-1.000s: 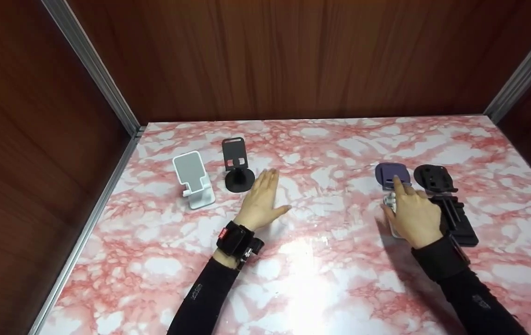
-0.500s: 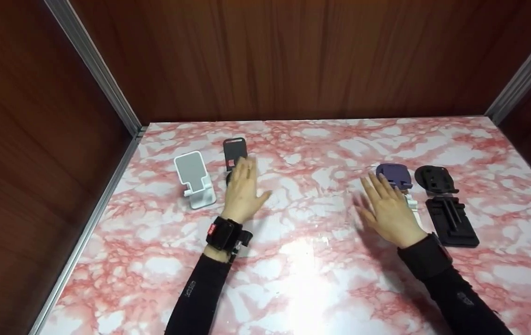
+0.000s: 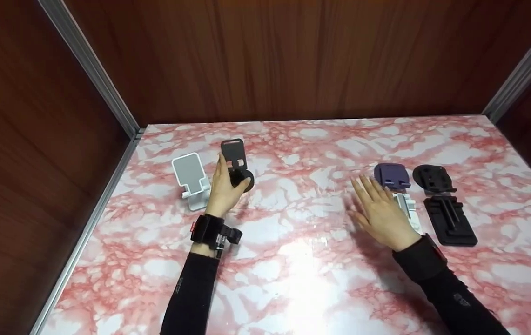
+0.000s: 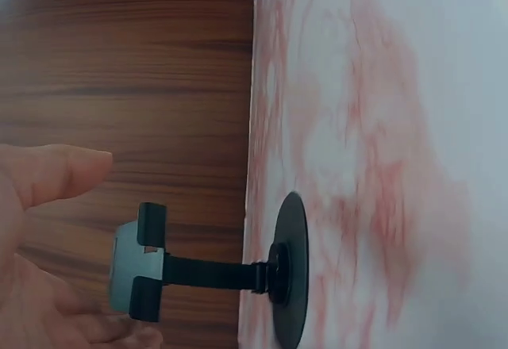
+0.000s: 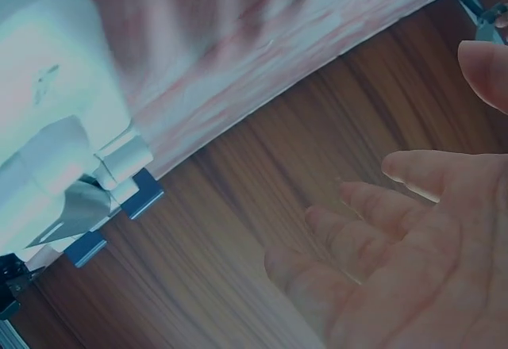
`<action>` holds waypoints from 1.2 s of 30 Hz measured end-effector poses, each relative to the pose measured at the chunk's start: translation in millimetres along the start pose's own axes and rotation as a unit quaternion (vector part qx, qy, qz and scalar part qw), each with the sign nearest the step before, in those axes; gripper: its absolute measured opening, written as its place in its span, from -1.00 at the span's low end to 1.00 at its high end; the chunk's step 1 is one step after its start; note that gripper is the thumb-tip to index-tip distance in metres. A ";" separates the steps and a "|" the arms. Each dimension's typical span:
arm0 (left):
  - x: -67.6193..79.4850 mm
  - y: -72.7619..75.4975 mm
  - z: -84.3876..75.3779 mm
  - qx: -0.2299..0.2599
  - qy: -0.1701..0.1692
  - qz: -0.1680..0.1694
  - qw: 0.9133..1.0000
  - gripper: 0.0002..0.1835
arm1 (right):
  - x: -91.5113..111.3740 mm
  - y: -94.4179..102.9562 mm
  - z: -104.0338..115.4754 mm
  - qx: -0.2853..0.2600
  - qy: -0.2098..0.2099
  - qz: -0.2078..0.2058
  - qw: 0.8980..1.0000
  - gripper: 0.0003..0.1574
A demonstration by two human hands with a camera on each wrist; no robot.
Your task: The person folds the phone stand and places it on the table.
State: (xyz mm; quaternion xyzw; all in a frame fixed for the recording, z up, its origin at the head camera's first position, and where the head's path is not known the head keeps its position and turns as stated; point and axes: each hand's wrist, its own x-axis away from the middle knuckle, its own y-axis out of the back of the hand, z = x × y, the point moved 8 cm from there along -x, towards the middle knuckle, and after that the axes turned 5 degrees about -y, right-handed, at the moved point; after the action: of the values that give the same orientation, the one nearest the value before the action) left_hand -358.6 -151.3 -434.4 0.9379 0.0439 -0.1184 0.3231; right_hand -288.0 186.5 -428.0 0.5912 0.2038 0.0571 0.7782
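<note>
My left hand is beside a black phone stand with a round base, which stands unfolded on the table. In the left wrist view, thumb and fingers are spread on either side of the stand's cradle, with a gap before the thumb. A white phone stand with a grey face stands just left of this hand. My right hand hovers palm down, fingers straight and holding nothing. It partly covers a folded white phone stand, which also shows large in the right wrist view.
Beyond the right hand lie a folded purple phone stand and a folded black one with a round base. A flat black rectangular stand lies nearer. Wood-grain panels wall the marbled table at the back and sides.
My left hand has moved left and turned on its side next to the black stand. The right hand has left the purple stand, shifted left and straightened its fingers.
</note>
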 end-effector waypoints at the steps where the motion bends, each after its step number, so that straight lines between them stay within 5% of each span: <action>1: 0.0 0.2 1.3 0.012 0.001 -0.001 1.000 0.04 | 0.0 -0.3 0.9 0.002 0.002 0.000 1.000 -0.12; 6: 0.2 3.5 4.3 0.080 0.007 -0.028 0.996 -0.03 | -0.2 -1.6 3.4 0.007 0.009 -0.001 1.000 -0.14; 12: -0.6 -3.6 6.8 0.207 0.059 -0.027 0.976 -0.09 | 0.2 -2.1 5.2 -0.006 0.007 -0.002 1.000 -0.14; 21: 1.0 -4.7 19.4 0.256 0.100 -0.076 0.958 -0.64 | 1.2 -4.9 7.6 -0.009 0.011 0.010 1.000 -0.13; 29: 1.2 -3.2 22.4 0.304 0.105 -0.117 0.940 -0.79 | 2.6 -4.8 11.8 -0.021 0.019 0.011 1.000 -0.14; 31: 0.7 -2.7 20.2 0.309 0.100 -0.120 0.938 -0.78 | 3.0 -5.2 12.7 -0.024 0.020 0.012 0.999 -0.15; 36: -1.0 -2.5 8.8 0.276 0.077 -0.111 0.952 -0.75 | 4.0 -8.6 15.0 -0.028 0.023 0.024 0.999 -0.14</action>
State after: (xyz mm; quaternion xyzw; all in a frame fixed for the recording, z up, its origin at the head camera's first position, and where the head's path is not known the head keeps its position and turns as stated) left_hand -361.6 -154.7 -442.4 0.9859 0.1384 -0.0889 0.0322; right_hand -279.9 171.9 -433.8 0.5723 0.2063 0.0951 0.7880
